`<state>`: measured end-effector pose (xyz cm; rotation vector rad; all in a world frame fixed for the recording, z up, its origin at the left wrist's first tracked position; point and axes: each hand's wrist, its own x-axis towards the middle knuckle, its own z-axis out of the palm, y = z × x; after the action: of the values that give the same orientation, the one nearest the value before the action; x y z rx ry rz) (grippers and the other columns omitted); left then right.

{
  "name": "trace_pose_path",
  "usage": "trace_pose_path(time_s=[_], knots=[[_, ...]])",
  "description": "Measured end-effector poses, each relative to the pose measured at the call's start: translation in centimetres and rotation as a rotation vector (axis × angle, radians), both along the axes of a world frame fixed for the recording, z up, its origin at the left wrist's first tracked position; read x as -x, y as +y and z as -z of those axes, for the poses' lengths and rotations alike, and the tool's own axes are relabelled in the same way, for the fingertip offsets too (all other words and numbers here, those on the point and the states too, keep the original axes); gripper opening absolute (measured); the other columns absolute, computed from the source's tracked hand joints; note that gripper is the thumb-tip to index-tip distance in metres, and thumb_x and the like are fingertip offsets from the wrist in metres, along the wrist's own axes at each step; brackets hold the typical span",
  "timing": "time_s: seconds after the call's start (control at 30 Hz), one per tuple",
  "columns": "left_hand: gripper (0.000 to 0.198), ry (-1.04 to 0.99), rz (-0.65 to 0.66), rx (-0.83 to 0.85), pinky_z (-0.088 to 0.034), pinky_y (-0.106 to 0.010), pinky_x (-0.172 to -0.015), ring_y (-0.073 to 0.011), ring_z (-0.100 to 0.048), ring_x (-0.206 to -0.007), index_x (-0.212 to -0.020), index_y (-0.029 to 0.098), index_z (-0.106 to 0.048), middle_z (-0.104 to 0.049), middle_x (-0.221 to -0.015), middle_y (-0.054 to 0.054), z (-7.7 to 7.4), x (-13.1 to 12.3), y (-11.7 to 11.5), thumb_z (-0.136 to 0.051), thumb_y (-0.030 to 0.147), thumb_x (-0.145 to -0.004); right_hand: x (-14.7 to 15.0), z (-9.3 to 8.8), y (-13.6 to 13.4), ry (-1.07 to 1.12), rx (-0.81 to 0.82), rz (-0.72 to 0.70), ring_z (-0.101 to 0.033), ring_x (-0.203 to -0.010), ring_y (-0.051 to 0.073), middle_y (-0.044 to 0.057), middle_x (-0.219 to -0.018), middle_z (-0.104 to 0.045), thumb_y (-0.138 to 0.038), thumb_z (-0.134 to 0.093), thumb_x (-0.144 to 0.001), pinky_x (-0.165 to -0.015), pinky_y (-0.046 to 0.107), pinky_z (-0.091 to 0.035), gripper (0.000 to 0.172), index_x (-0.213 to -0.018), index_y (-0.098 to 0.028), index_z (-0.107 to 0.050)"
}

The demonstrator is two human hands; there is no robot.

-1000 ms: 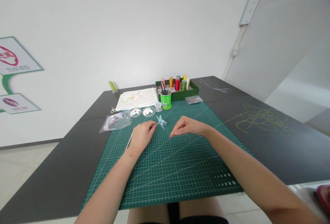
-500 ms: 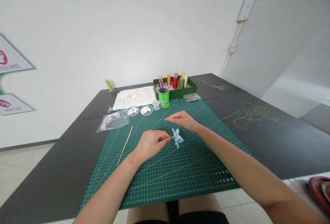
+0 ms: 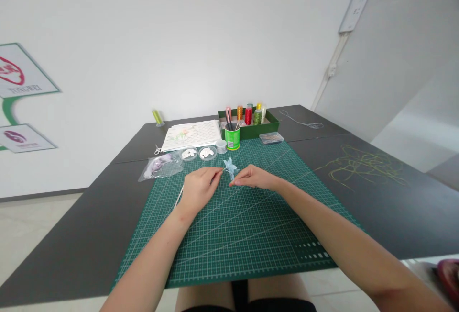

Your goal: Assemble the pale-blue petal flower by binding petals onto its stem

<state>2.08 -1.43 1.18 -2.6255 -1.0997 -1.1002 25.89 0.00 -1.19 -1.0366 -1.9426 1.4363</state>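
Observation:
My left hand (image 3: pixel 199 186) pinches the thin stem of a pale blue flower (image 3: pixel 230 164) with pointed petals, held above the green cutting mat (image 3: pixel 247 240). My right hand (image 3: pixel 255 178) is closed in a pinch just right of the flower, its fingertips beside the lower petal. Whatever lies between those fingertips is too fine to make out. A slim pale rod (image 3: pixel 178 197) lies on the mat, partly hidden behind my left hand.
Across the back stand a green can of tools (image 3: pixel 233 139), a green box of thread spools (image 3: pixel 267 130), a flat clear case (image 3: pixel 271 138), dishes of white pieces (image 3: pixel 207 152) and papers (image 3: pixel 193 131). A plastic bag (image 3: pixel 162 165) lies left; tangled yellow-green thread (image 3: pixel 366 163) lies right.
My left hand has lifted the flower away from me and slightly left. My right hand has come down and nearer to me, from beyond the flower to beside its lower petal.

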Motion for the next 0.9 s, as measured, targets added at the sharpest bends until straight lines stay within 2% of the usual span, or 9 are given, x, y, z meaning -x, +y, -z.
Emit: trace_pose_path(time_s=[0.13,0.23,0.33,0.47,0.6,0.67,0.73,0.8,0.9], knots=[[0.025,0.001,-0.088,0.035,-0.052,-0.028,-0.076,-0.0201,-0.073,-0.087,-0.112,0.021,-0.073,-0.078,-0.101,-0.007,0.6,0.2,0.6,-0.053,0.027,-0.097,0.3,-0.7,-0.8,0.052,0.041,-0.055,-0.021,-0.047,0.006,-0.009,-0.047,-0.030,-0.052,-0.068,-0.081,-0.046,0.023,-0.014,0.052,-0.109,-0.009,-0.076],[0.022,-0.121,-0.108,0.259,-0.053,-0.029,-0.078,-0.0201,-0.072,-0.087,-0.104,0.023,-0.076,-0.078,-0.098,-0.005,0.7,-0.1,0.8,-0.058,0.026,-0.092,0.5,-0.7,-1.0,0.100,0.061,-0.059,-0.022,-0.048,0.006,-0.009,-0.049,-0.032,-0.050,-0.070,-0.081,-0.046,0.023,-0.014,0.048,-0.106,-0.009,-0.076],[0.021,-0.404,-0.113,0.580,-0.053,-0.028,-0.071,-0.0182,-0.071,-0.072,-0.097,0.020,-0.078,-0.078,-0.081,-0.004,0.6,-0.3,1.4,-0.062,0.027,-0.086,0.5,-0.3,-0.8,0.251,0.110,0.002,-0.020,-0.047,0.005,-0.010,-0.049,-0.030,-0.048,-0.071,-0.081,-0.046,0.022,-0.014,0.045,-0.104,-0.010,-0.076],[0.030,-0.831,-0.083,0.843,-0.053,-0.027,-0.066,-0.0158,-0.067,-0.063,-0.091,0.013,-0.078,-0.076,-0.072,-0.006,0.3,0.0,2.5,-0.074,0.036,-0.074,0.2,-0.1,-0.2,0.472,0.130,0.179,-0.015,-0.044,0.007,-0.012,-0.048,-0.023,-0.055,-0.057,-0.088,-0.045,0.023,-0.017,0.050,-0.107,-0.012,-0.071],[0.039,-0.990,-0.044,0.921,-0.052,-0.026,-0.064,-0.0131,-0.063,-0.061,-0.087,0.012,-0.078,-0.075,-0.073,-0.007,0.0,0.2,2.6,-0.082,0.042,-0.062,-0.4,0.1,0.6,0.272,-0.108,0.580,-0.027,-0.044,0.010,-0.008,-0.050,-0.031,-0.061,-0.042,-0.092,-0.046,0.024,-0.028,0.049,-0.091,-0.017,-0.064],[0.040,-0.991,-0.023,0.942,-0.051,-0.025,-0.064,-0.0126,-0.063,-0.062,-0.086,0.013,-0.079,-0.075,-0.073,-0.007,-0.1,0.0,2.4,-0.084,0.043,-0.060,-0.6,0.4,0.8,0.087,-0.287,0.780,-0.047,-0.057,0.015,-0.001,-0.064,-0.052,-0.057,-0.045,-0.091,-0.059,0.029,-0.042,0.043,-0.097,-0.018,-0.062],[0.041,-0.985,-0.013,0.959,-0.051,-0.025,-0.063,-0.0123,-0.062,-0.062,-0.086,0.013,-0.079,-0.075,-0.073,-0.007,-0.1,-0.2,2.1,-0.084,0.044,-0.060,-0.5,0.8,0.8,-0.109,-0.479,0.889,-0.061,-0.091,0.024,0.011,-0.101,-0.066,-0.051,-0.046,-0.093,-0.084,0.042,-0.048,0.045,-0.119,-0.017,-0.058],[0.041,-0.979,-0.005,0.978,-0.050,-0.024,-0.063,-0.0118,-0.062,-0.062,-0.086,0.013,-0.079,-0.075,-0.072,-0.007,-0.1,-0.5,1.8,-0.084,0.044,-0.059,-0.1,1.2,0.6,-0.260,-0.645,0.892,-0.050,-0.126,0.031,0.017,-0.137,-0.055,-0.047,-0.040,-0.096,-0.104,0.054,-0.038,0.053,-0.139,-0.018,-0.047],[0.040,-0.964,0.022,1.013,-0.051,-0.024,-0.063,-0.0117,-0.062,-0.061,-0.087,0.013,-0.079,-0.075,-0.072,-0.007,0.0,-0.9,1.4,-0.083,0.043,-0.061,1.0,1.7,0.1,-0.195,-0.680,0.663,-0.035,-0.144,0.028,0.015,-0.153,-0.042,-0.046,-0.035,-0.099,-0.118,0.053,-0.025,0.057,-0.149,-0.019,-0.039]])
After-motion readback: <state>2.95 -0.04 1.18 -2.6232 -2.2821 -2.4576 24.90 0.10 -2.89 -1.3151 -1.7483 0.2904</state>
